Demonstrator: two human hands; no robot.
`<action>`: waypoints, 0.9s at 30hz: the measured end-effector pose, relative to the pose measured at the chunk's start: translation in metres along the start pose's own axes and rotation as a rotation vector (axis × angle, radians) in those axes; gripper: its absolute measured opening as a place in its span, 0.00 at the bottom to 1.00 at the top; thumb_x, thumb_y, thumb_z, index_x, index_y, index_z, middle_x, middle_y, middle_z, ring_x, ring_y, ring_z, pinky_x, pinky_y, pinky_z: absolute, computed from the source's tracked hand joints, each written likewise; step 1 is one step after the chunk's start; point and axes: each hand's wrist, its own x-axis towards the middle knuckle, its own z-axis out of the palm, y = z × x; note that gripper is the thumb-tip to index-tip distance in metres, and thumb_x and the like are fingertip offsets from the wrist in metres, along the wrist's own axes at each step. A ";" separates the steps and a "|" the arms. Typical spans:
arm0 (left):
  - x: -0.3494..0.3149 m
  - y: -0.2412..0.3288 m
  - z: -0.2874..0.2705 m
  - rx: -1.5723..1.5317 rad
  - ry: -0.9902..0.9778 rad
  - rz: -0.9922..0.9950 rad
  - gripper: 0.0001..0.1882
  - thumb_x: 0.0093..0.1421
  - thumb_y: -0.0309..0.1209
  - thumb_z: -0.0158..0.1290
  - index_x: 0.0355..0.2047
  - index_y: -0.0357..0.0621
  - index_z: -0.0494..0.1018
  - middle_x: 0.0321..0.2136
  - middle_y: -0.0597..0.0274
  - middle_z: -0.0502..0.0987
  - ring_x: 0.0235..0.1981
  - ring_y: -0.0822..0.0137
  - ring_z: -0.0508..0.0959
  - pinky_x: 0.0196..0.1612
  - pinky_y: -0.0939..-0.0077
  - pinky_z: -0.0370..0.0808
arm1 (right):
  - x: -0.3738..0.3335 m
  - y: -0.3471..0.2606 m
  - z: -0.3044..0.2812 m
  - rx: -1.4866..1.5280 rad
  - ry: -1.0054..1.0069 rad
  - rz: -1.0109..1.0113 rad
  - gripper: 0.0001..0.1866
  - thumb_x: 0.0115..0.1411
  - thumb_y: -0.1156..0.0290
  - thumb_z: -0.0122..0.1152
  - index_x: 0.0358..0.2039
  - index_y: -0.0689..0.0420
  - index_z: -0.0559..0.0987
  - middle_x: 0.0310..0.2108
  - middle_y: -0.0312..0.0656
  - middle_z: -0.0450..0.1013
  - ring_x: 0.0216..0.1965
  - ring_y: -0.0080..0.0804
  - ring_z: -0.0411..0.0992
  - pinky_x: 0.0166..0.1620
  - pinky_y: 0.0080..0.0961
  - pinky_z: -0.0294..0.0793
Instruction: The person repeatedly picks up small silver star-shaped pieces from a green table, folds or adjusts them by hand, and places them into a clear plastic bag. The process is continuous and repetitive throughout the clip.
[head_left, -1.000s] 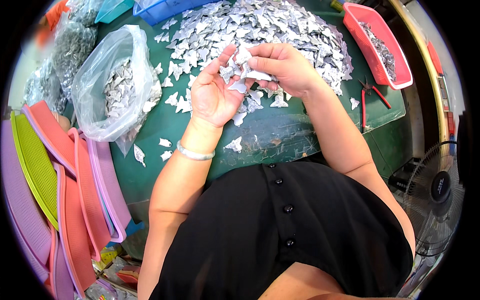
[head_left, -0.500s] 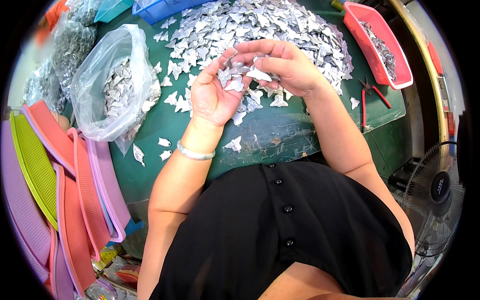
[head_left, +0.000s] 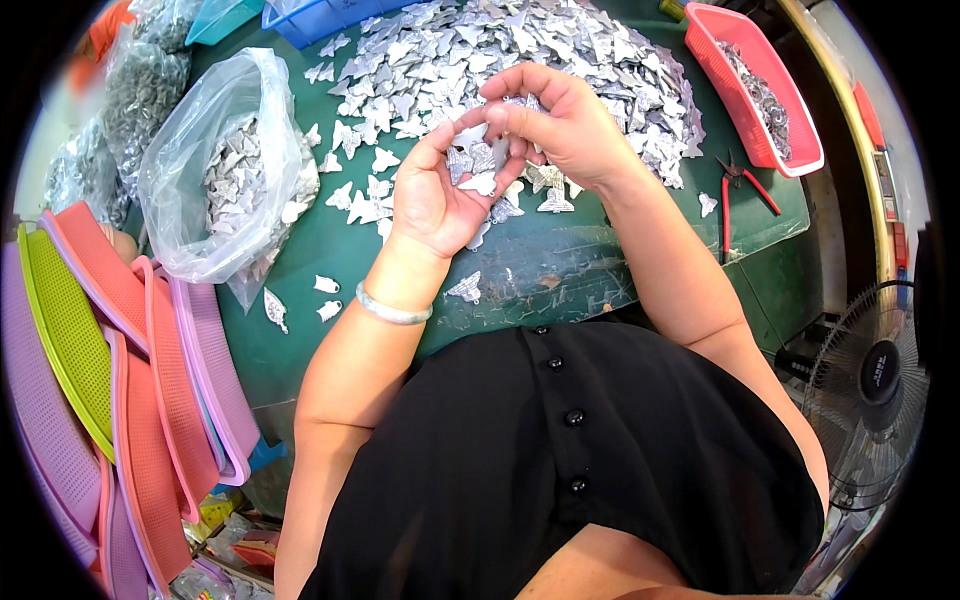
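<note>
Several silver butterfly-shaped metal charms rest in my left hand, palm up with its fingers curled around them. Just to the right, my right hand has thumb and fingers bent together at the left hand's fingertips, with a silver charm partly showing between them. Both hands hover at the near edge of a large heap of the same charms on the green table. A single loose charm lies beside my left wrist, which wears a pale bangle.
On the left stand a clear plastic bag of charms and stacked coloured baskets. Two small charms and a leaf-shaped piece lie near the bag. At right are red-handled pliers, a pink basket of metal pieces and a fan.
The charms in my left palm have shifted and now sit more upright near its fingers. My right hand has moved slightly up and left; the white-looking charm at its thumb no longer shows there.
</note>
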 end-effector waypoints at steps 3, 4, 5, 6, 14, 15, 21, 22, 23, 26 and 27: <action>0.004 0.001 -0.010 -0.042 -0.153 -0.054 0.21 0.60 0.36 0.37 0.49 0.32 0.60 0.40 0.50 0.67 0.45 0.54 0.69 0.54 0.59 0.64 | 0.002 0.001 0.000 0.076 0.045 -0.007 0.11 0.57 0.73 0.50 0.39 0.64 0.69 0.24 0.38 0.71 0.21 0.18 0.67 0.20 0.11 0.63; 0.004 0.001 -0.008 -0.035 -0.130 -0.051 0.21 0.60 0.36 0.37 0.49 0.33 0.60 0.39 0.50 0.67 0.44 0.55 0.69 0.54 0.59 0.64 | 0.002 0.001 -0.001 0.132 0.037 0.006 0.10 0.57 0.72 0.49 0.39 0.64 0.69 0.25 0.38 0.71 0.22 0.18 0.67 0.20 0.11 0.63; 0.002 0.001 -0.004 -0.028 -0.107 -0.048 0.21 0.60 0.36 0.37 0.49 0.34 0.60 0.38 0.51 0.68 0.43 0.56 0.70 0.54 0.59 0.64 | 0.002 0.002 -0.002 0.188 0.029 0.020 0.10 0.58 0.72 0.48 0.39 0.64 0.69 0.26 0.39 0.71 0.23 0.18 0.66 0.20 0.11 0.63; 0.001 0.001 -0.003 -0.021 -0.083 -0.045 0.21 0.60 0.36 0.37 0.50 0.35 0.60 0.37 0.51 0.68 0.43 0.56 0.70 0.53 0.59 0.64 | 0.002 0.003 -0.004 0.244 0.021 0.034 0.10 0.58 0.72 0.48 0.39 0.63 0.69 0.27 0.39 0.71 0.23 0.18 0.66 0.21 0.11 0.64; 0.007 0.001 -0.021 -0.184 -0.241 -0.078 0.16 0.60 0.39 0.38 0.40 0.38 0.65 0.35 0.56 0.69 0.38 0.60 0.72 0.47 0.62 0.69 | 0.002 0.003 0.007 0.383 -0.124 0.034 0.13 0.59 0.73 0.46 0.43 0.62 0.69 0.38 0.42 0.69 0.28 0.21 0.66 0.25 0.13 0.65; 0.006 0.001 -0.020 -0.182 -0.208 -0.079 0.16 0.60 0.39 0.38 0.39 0.39 0.65 0.35 0.55 0.69 0.38 0.59 0.72 0.47 0.61 0.69 | 0.002 0.002 0.007 0.410 -0.133 0.014 0.13 0.58 0.73 0.46 0.44 0.63 0.68 0.38 0.42 0.69 0.28 0.21 0.66 0.25 0.13 0.66; 0.001 0.000 -0.004 -0.067 -0.059 -0.052 0.22 0.62 0.42 0.34 0.46 0.35 0.60 0.36 0.49 0.68 0.38 0.49 0.72 0.48 0.56 0.67 | 0.001 0.003 -0.010 0.425 -0.264 -0.034 0.25 0.51 0.83 0.44 0.52 0.63 0.61 0.46 0.50 0.64 0.30 0.22 0.66 0.32 0.25 0.74; 0.002 0.001 -0.004 -0.074 -0.092 -0.060 0.23 0.62 0.43 0.33 0.46 0.35 0.60 0.37 0.48 0.68 0.39 0.48 0.72 0.49 0.56 0.67 | -0.001 0.002 -0.010 0.396 -0.247 -0.025 0.25 0.50 0.83 0.44 0.52 0.63 0.61 0.46 0.49 0.64 0.31 0.22 0.66 0.32 0.24 0.74; 0.002 0.001 -0.006 -0.081 -0.126 -0.068 0.23 0.62 0.43 0.32 0.46 0.34 0.60 0.38 0.48 0.67 0.39 0.48 0.71 0.49 0.55 0.67 | -0.002 0.000 -0.010 0.366 -0.229 -0.016 0.25 0.50 0.83 0.44 0.52 0.63 0.61 0.45 0.49 0.65 0.31 0.22 0.67 0.31 0.23 0.74; 0.001 0.002 -0.006 -0.112 -0.167 -0.066 0.24 0.62 0.43 0.32 0.47 0.33 0.60 0.41 0.47 0.66 0.40 0.46 0.71 0.49 0.53 0.67 | -0.004 -0.005 -0.007 0.216 -0.210 -0.036 0.26 0.49 0.84 0.46 0.52 0.62 0.62 0.45 0.47 0.66 0.31 0.22 0.68 0.31 0.19 0.73; 0.001 0.003 -0.006 -0.124 -0.171 -0.062 0.24 0.62 0.43 0.32 0.47 0.33 0.60 0.42 0.47 0.65 0.40 0.45 0.71 0.48 0.53 0.67 | -0.004 -0.006 -0.006 0.174 -0.197 -0.036 0.26 0.49 0.84 0.46 0.52 0.62 0.62 0.44 0.46 0.67 0.30 0.22 0.69 0.30 0.18 0.72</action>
